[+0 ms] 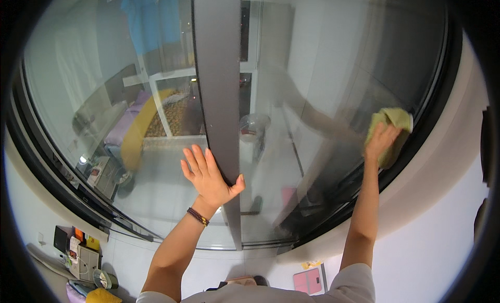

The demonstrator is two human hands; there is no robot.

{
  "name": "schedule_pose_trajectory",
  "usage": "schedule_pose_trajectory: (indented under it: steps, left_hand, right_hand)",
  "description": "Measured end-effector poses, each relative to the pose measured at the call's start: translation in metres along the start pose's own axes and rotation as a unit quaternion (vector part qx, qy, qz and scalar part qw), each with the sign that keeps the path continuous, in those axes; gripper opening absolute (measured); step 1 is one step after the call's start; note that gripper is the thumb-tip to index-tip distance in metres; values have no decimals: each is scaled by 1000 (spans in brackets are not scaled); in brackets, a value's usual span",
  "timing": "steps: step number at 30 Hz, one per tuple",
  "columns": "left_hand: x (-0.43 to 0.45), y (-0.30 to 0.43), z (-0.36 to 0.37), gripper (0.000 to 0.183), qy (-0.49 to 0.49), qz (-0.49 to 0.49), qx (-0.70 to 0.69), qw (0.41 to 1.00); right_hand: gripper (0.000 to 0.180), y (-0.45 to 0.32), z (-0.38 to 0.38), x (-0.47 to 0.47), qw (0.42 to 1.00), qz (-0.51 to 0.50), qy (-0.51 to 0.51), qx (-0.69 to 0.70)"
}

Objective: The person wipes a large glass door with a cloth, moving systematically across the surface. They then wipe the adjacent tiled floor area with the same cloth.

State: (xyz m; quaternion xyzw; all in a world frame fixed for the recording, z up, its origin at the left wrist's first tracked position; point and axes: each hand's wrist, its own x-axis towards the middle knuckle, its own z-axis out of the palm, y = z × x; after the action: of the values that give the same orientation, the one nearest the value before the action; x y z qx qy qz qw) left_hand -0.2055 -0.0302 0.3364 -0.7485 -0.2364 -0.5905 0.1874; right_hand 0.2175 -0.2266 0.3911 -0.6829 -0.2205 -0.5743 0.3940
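Observation:
My left hand (211, 178) lies spread against the sliding glass door, its thumb across the grey metal door stile (220, 88). A beaded bracelet (198, 216) is on that wrist. At the right, my right hand (381, 141) presses a yellow-green cloth (392, 119) against the glass pane (316, 68) beside the dark door frame (424, 141). The cloth is bunched, and part of it hangs below the fingers. Reflections of an arm and of the room show in the glass.
A pink scale (308, 281) lies on the floor at the lower right. At the lower left are a bedside cabinet (88, 260), a waste bin (109, 279) and a yellow textile (102, 296). A blue garment (152, 21) shows in the left pane.

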Motion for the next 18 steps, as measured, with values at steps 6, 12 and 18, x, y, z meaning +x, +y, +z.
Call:
schedule_pose_trajectory:
  steps: [6,12,18]
  left_hand:
    - [-12,-10,-10,100,-12,-5,11,1000]
    - [-15,-3,-6,104,-26,-21,-13,999]
    - [-16,-4,-17,103,-40,-26,-22,999]
  right_hand:
    - [53,-48,1,24,882,460,-88,47]
    - [31,-244,-26,45,978,-120,159,57]
    - [66,-322,-66,65,923,-330,-73,184]
